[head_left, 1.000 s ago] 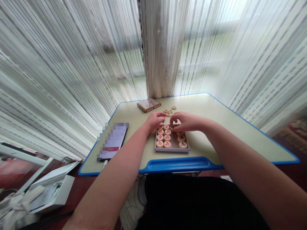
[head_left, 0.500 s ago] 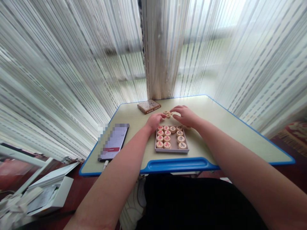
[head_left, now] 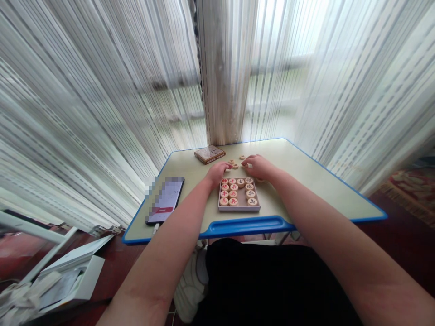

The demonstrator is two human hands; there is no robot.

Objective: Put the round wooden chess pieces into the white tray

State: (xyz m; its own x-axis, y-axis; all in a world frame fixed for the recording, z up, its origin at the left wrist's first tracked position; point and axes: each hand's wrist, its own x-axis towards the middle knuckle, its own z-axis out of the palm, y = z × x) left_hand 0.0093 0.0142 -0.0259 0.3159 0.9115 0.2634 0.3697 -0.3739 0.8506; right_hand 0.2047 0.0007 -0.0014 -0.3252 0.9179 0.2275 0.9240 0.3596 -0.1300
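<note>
Beyond a shallow white box (head_left: 239, 208), my left hand (head_left: 216, 174) rests on the table, fingers stretched toward a few loose xiangqi pieces (head_left: 235, 166) and apparently not gripping any. Opposite it, my right hand (head_left: 260, 165) has its thumb and fingertips closed round another wooden xiangqi piece (head_left: 245, 165), partly covered by the fingers. A single xiangqi piece (head_left: 242, 157) lies just behind that hand. Inside the box, round pieces with red characters (head_left: 233, 194) fill the left columns; black-marked pieces (head_left: 250, 194) line the right side. Part of another piece shows under my right wrist.
A flat patterned box lid (head_left: 210, 154) lies at the table's back left. Near the left edge is a phone (head_left: 170, 192) with a white cable (head_left: 156, 228) plugged in. The pale table has a blue rim with a pen groove (head_left: 246, 225) in front. Curtains hang behind.
The loose pieces have been spread apart, and one now lies separately at the back. My right hand's fingers have closed on a piece. The camera view has shifted slightly.
</note>
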